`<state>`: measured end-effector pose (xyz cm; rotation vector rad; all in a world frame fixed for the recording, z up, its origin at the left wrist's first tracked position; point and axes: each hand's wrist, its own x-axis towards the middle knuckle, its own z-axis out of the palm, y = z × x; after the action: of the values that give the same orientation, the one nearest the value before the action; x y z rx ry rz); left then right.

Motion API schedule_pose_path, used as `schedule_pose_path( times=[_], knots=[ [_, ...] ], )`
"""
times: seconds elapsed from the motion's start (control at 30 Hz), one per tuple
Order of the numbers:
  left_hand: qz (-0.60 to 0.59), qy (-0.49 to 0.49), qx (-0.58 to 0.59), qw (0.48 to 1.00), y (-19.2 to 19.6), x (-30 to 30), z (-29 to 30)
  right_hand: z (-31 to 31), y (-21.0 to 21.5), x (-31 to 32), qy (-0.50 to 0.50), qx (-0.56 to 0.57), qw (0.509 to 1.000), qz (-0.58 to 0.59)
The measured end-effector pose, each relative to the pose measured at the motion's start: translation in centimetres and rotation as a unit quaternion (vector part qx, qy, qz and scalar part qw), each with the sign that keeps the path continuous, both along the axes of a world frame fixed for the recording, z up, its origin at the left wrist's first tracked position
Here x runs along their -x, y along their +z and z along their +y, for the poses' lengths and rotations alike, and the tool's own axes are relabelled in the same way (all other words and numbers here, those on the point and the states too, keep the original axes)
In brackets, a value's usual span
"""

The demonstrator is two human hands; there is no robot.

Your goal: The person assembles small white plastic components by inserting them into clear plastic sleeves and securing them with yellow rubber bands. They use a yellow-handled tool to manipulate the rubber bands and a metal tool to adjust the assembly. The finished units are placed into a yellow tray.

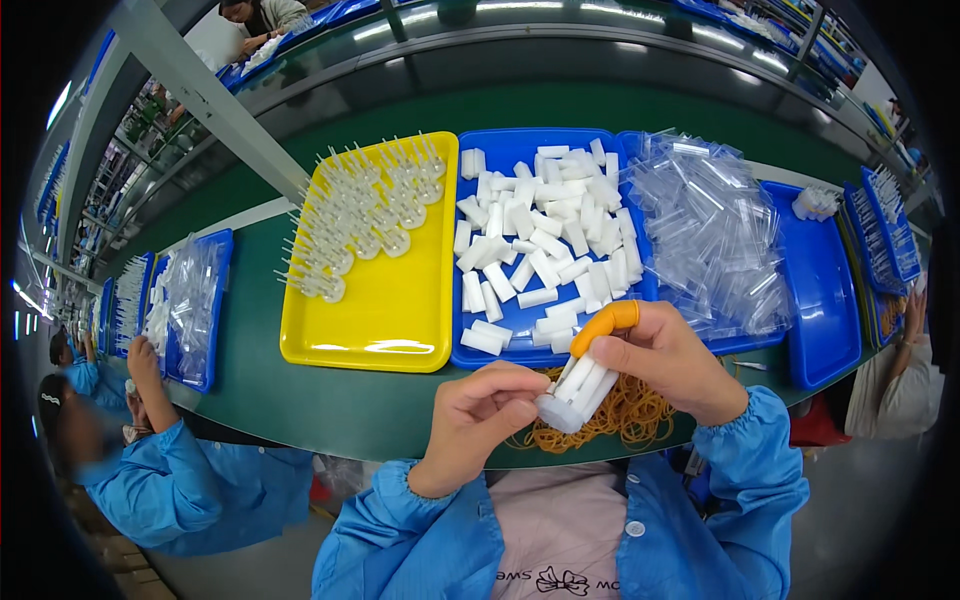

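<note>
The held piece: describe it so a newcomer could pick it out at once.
Start at the blue tray of loose white tubes, then look just below it. The right hand, wearing an orange finger cot, grips the held piece, and the left hand is at its lower end. Unlike the loose tubes, its white tubes lie side by side against a round, translucent end.

Wide fisheye on the wearer's head, tipped down and forward over the table [256,300]. Left hand [485,412] and right hand [672,358] are pretty close up, edges bowing near the rim.
</note>
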<state>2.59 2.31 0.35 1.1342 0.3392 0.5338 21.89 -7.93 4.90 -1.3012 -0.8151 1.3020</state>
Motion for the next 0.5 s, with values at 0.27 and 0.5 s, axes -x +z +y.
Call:
schedule_pose_path(
  times=[0.27,0.5],
  knots=[
    [0.008,0.011,-0.220,0.976,0.0,-0.1,-0.2,-0.1,-0.5,-0.2,0.009,0.015,1.000,0.010],
    [0.002,0.121,-0.476,0.871,1.0,-0.9,-1.5,-0.4,-0.6,0.1,-0.005,0.021,1.000,0.015]
  ],
)
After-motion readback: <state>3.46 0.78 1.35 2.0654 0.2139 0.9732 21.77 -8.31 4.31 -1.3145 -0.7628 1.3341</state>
